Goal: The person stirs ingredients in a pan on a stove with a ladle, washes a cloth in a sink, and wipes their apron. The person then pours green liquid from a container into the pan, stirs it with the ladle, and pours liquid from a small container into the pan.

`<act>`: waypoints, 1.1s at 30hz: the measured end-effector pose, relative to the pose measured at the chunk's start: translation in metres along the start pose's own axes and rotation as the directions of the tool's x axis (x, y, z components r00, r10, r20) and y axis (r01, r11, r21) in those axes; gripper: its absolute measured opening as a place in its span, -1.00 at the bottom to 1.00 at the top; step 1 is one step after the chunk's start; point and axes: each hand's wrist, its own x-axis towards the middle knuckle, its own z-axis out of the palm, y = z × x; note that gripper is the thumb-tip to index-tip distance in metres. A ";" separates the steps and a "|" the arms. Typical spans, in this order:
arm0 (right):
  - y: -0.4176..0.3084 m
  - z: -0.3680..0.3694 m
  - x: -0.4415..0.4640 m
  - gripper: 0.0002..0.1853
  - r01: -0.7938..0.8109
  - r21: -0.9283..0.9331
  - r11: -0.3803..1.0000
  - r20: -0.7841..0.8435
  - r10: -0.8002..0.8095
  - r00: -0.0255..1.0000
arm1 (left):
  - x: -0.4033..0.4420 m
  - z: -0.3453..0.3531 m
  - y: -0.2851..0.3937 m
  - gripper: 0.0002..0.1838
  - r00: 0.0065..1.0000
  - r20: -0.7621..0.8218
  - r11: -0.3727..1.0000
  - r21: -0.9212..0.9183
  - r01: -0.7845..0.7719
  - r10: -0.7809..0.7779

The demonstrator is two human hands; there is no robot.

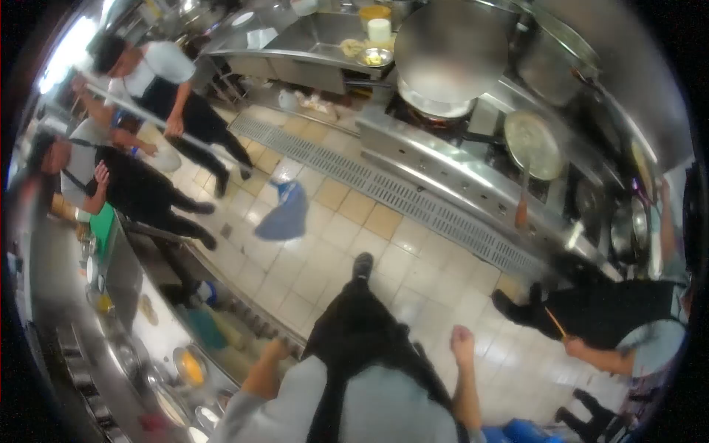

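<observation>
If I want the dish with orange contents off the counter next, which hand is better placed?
Probably the left hand: it is on the same side as the counter, nearer the dish. The right hand is farther away, above the floor, and would have to reach across.

Pale tiled floor (325, 251) under 1 blue mop head (284, 214), with 1 long slotted metal grate (332, 162).

Bowl (190, 367) on counter (168, 331), green item (204, 328) below, both near left hand (275, 350).
Bowl: round, shallow-looking, yellow-orange contents, sitting near the counter's aisle-side edge. Green item: blurred, can't identify, lies lower down under that edge, pale yellowish piece (230, 332) just beside it. Both well apart from the hand.
</observation>
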 end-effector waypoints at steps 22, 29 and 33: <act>-0.327 0.219 0.322 -0.41 0.046 -0.207 0.977 -0.079 -0.064 0.995 | 0.113 -0.109 -0.053 -0.46 0.997 -0.012 0.548 -0.834 -0.054 0.080; -0.334 0.245 0.377 -0.41 -0.061 -0.139 0.988 -0.151 0.040 0.988 | 0.103 0.026 -0.145 -0.73 0.991 -0.118 0.814 -0.580 -0.021 -0.059; -0.334 0.253 0.407 -0.41 -0.120 0.022 0.993 -0.169 0.122 0.978 | 0.050 -0.026 -0.059 -0.66 0.998 0.056 0.943 -0.332 0.019 -0.001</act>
